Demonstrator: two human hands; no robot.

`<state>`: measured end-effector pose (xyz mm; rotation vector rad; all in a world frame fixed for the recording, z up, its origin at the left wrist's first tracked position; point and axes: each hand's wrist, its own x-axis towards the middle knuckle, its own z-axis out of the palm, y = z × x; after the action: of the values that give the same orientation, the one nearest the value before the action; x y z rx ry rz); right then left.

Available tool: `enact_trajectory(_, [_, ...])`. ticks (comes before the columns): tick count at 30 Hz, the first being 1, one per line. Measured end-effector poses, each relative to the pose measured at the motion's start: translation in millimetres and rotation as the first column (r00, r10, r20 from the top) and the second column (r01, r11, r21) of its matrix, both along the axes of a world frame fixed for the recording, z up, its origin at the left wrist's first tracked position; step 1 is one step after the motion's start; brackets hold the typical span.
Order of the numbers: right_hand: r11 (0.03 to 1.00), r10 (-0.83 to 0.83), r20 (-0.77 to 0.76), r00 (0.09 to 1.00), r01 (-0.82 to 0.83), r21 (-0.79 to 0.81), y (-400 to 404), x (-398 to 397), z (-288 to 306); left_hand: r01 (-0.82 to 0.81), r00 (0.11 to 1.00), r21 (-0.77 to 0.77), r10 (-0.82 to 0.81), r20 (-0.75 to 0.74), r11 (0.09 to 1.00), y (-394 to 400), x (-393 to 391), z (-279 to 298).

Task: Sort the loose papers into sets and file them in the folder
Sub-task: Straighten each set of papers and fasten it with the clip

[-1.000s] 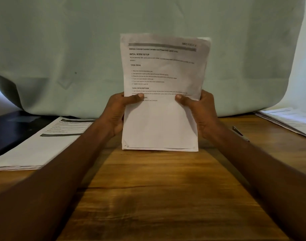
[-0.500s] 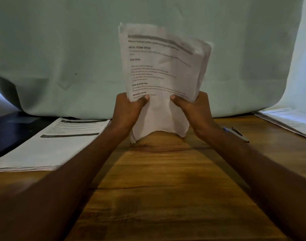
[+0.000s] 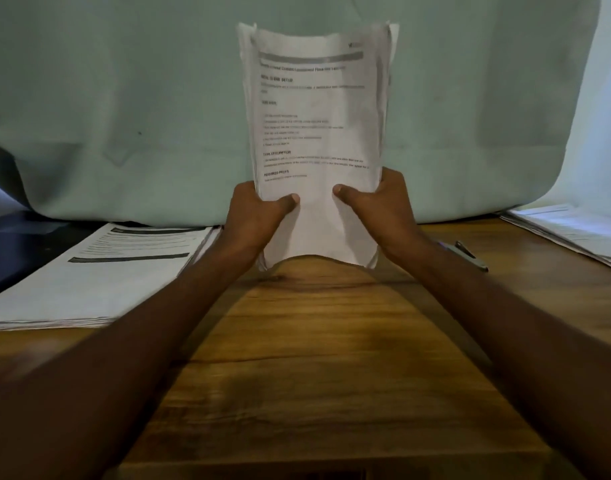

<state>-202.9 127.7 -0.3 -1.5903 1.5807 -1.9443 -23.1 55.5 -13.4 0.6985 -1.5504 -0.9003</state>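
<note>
A set of printed white papers (image 3: 318, 109) stands upright in front of me, bowed inward, its lower corners on the wooden table (image 3: 307, 393). My left hand (image 3: 254, 216) grips its left edge, thumb on the front sheet. My right hand (image 3: 383, 209) grips the right edge the same way. A second stack of printed papers (image 3: 99, 275) lies flat at the left. A third pile of papers (image 3: 574, 230) lies at the far right. A dark folder (image 3: 16, 247) lies at the far left, partly under the left stack.
A pale green cloth (image 3: 124, 98) hangs behind the table as a backdrop. A pen-like object (image 3: 468, 254) lies on the table just right of my right wrist.
The held papers have gone from flat to bowed and now stand straighter and higher, with their edges more even. Both hands kept their grip and moved closer together.
</note>
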Motion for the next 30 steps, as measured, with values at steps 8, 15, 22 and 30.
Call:
enact_trajectory(8, [0.998,-0.017,0.002,1.000,0.017,0.066,-6.9,-5.4,-7.1,-0.005,0.998,0.004,0.005,-0.063,1.000,0.6,-0.1,-2.1])
enact_trajectory(15, [0.990,0.015,0.056,0.998,-0.022,0.137,-11.1,-12.3,-15.2,-0.098,0.993,0.013,0.097,0.060,0.995,-0.2,-3.7,-13.8])
enact_trajectory(22, [0.917,0.218,0.211,0.953,-0.274,0.290,-3.4,-29.0,-3.4,0.001,0.997,0.050,-0.004,0.072,0.999,2.9,10.5,11.6])
enact_trajectory(30, [0.591,0.445,0.374,0.814,-0.580,0.561,-2.2,-43.5,-14.0,-0.009,0.999,0.184,0.015,-0.031,0.983,-27.0,40.0,12.8])
